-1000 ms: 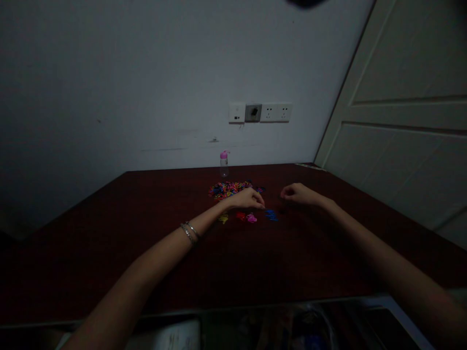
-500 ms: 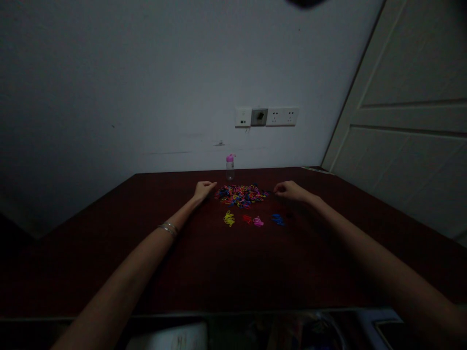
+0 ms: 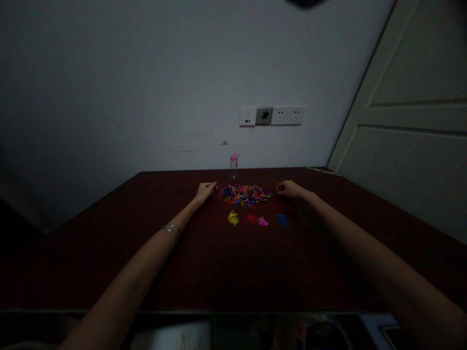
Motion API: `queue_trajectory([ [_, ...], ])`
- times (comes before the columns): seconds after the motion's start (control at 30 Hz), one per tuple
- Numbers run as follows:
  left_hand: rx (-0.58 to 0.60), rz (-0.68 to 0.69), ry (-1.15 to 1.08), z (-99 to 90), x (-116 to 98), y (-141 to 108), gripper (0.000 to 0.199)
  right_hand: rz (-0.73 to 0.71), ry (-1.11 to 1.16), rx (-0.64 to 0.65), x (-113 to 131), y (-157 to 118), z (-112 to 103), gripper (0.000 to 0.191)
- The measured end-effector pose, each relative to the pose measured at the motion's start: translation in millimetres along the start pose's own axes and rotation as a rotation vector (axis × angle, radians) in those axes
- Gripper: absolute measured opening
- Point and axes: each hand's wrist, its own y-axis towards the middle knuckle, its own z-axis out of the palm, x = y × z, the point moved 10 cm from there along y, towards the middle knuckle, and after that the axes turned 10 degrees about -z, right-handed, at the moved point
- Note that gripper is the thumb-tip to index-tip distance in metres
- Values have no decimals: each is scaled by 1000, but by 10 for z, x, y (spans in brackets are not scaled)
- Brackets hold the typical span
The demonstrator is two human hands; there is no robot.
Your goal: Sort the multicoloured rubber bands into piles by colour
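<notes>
A heap of small, many-coloured paper clips (image 3: 245, 195) lies on the dark red table. At its left edge is my left hand (image 3: 206, 191), fingers closed, with a tiny pinkish spot at the fingertips. My right hand (image 3: 288, 188) is pinched by the heap's right edge; anything in it is too small and dark to make out. In front of the heap lie small groups by colour: yellow clips (image 3: 232, 218), red clips (image 3: 251, 218), pink clips (image 3: 262, 221) and blue clips (image 3: 282, 220).
Behind the heap stands a clear bottle with a pink lid (image 3: 234, 167). Wall sockets (image 3: 287, 115) are above the dark red table (image 3: 233, 272). A white door (image 3: 416, 126) is at the right. Below the table's front edge, a pale box-like object (image 3: 175, 336) and other dim things show.
The view has turned slightly left, so everything appears a little farther right. Both hands stay beside the heap with only slight movement, and the colour groups look the same.
</notes>
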Motion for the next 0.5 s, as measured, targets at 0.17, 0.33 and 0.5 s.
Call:
queue_trajectory([
  [0.17, 7, 7, 18, 15, 8, 10, 37, 20, -39, -20, -23, -5, -2, 20],
  [0.33, -2, 6, 94, 43, -3, -16, 37, 30, -92, -37, -33, -9, -1, 19],
  [0.5, -8, 48, 155, 58, -33, -23, 35, 33, -77, -61, -66, -5, 12, 21],
])
